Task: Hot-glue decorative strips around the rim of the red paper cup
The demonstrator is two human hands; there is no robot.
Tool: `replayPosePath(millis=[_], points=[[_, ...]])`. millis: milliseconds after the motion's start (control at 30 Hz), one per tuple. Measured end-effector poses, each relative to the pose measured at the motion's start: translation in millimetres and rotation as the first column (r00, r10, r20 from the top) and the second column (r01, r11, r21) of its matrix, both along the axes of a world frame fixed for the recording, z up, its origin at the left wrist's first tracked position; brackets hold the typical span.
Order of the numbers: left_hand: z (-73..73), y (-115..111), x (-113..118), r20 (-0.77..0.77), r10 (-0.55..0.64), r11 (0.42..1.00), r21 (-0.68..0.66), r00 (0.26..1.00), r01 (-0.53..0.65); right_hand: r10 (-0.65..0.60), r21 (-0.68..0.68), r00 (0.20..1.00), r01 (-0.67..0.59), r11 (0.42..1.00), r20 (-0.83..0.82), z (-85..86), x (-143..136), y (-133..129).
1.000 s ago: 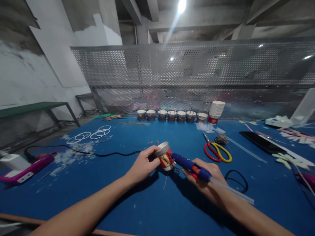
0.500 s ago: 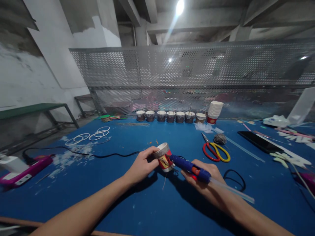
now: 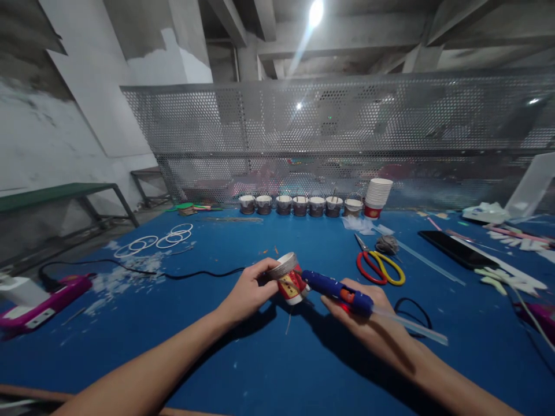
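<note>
My left hand (image 3: 256,287) is closed around a small paper cup (image 3: 291,284), red and cream, with grey cord wound below its rim. The cup tilts, and a loose thread hangs beneath it. In my right hand (image 3: 362,318) is a blue hot glue gun (image 3: 336,290) with an orange part and a clear glue stick (image 3: 416,329) sticking out of its back. Its nozzle points left at the cup's right side; whether the tip touches is hard to make out. A red glow shows near my right fingers.
Scissors (image 3: 379,263) and a ball of grey yarn (image 3: 387,245) lie beyond my right hand. Several cord-wrapped cups (image 3: 300,207) and a cup stack (image 3: 378,198) line the back. A phone (image 3: 457,249) lies right; white rings (image 3: 136,245), a black cable (image 3: 191,275) and a purple power strip (image 3: 50,303) lie left.
The glue gun and my right hand have shifted slightly right and down, and the cup has turned a little in my left hand. My left hand stays in about the same place.
</note>
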State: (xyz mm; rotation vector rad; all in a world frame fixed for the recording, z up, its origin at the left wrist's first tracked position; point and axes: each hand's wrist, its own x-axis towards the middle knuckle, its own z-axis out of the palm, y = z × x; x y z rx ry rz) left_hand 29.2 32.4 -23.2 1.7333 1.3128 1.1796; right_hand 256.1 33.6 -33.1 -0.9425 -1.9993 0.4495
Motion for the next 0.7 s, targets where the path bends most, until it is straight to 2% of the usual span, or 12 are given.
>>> replayPosePath(millis=[133, 333, 600, 700], points=[[1.7, -0.1, 0.7, 0.011, -0.007, 1.0, 0.005, 1.0, 0.007, -0.016, -0.066, 1.0, 0.015, 0.998, -0.007, 2.6, 1.8, 0.3], [3.4, -1.4, 1.2, -0.005, 0.024, 1.0, 0.003, 1.0, -0.024, 0.022, -0.022, 0.999, -0.023, 1.0, -0.03, 2.4, -1.2, -3.7], [0.8, 1.4, -3.6, 0.051, -0.003, 1.0, -0.026, 0.999, 0.005, -0.032, -0.231, 0.997, 0.013, 0.973, -0.076, 6.7, 7.9, 7.3], [1.1, 1.1, -3.4, 0.049, 0.0, 0.999, -0.039, 0.999, 0.002, -0.02, -0.258, 0.995, -0.006, 0.966, -0.098, 9.6, 7.1, 5.3]])
